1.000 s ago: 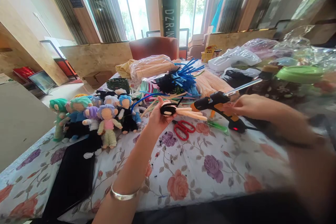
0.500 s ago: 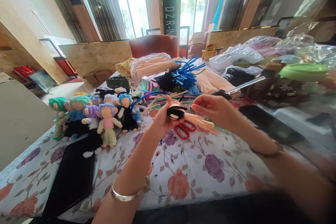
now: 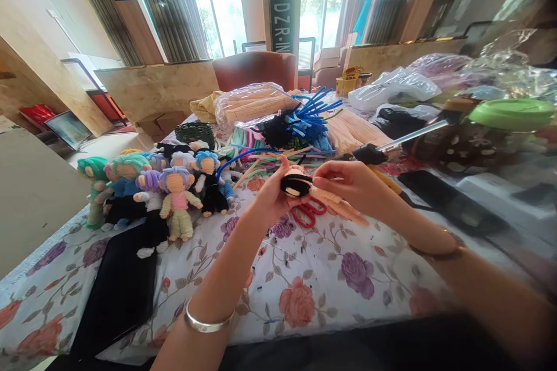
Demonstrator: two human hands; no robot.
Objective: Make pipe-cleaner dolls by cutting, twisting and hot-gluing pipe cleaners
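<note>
My left hand is closed around a small pipe-cleaner doll, its black-haired head in my palm and its peach body and legs stretching out to the right. A pale patch shows amid the black hair. My right hand pinches at the head's right side, where a black pipe cleaner runs to the fingertips; the exact grip is partly hidden. Red-handled scissors lie on the flowered cloth just beneath the doll.
Finished dolls crowd the left, beside a black flat case. Behind my hands lie blue pipe cleaners and peach bundles. A glue gun with a clear stick, a dark phone and a green-lidded jar are right.
My right hand has moved slightly left, its fingertips now against the doll's head. The doll's legs have tipped a little lower to the right. My left hand keeps its hold.
</note>
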